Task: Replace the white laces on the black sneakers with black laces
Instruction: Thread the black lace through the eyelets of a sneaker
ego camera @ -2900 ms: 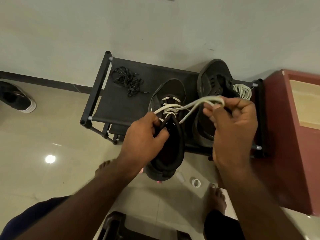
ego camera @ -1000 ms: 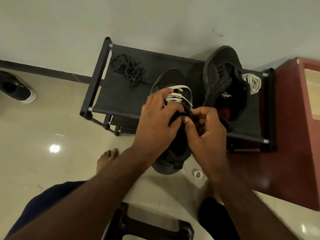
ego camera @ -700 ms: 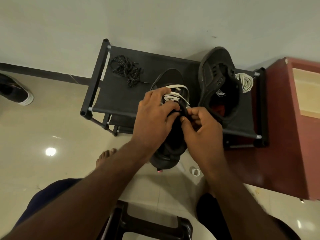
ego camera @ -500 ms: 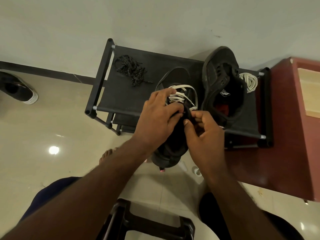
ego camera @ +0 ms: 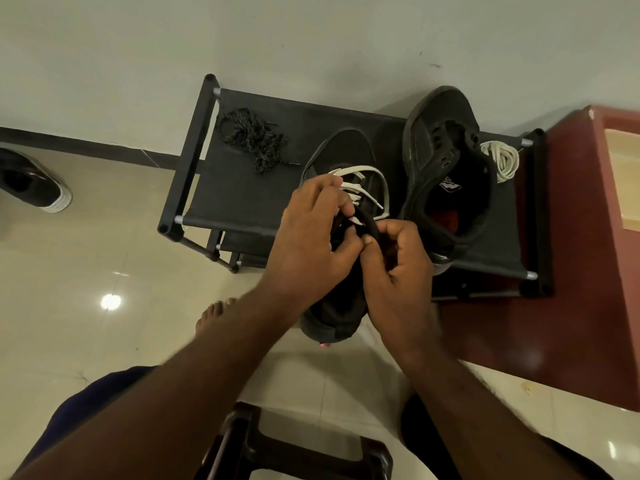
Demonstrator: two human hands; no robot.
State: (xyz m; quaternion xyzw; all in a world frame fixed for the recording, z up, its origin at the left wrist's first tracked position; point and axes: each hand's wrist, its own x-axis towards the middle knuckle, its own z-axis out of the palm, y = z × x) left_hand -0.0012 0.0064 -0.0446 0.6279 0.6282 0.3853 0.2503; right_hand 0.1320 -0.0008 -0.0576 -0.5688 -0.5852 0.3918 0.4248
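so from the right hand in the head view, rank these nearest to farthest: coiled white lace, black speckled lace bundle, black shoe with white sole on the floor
1. Coiled white lace: on the rack, up and right of the right hand.
2. Black speckled lace bundle: on the rack's far left side.
3. Black shoe with white sole: on the floor at the left edge of the view.

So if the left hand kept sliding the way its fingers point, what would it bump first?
Probably the white laces still threaded in the held sneaker; the left hand points up-right at them. Depth is unclear.
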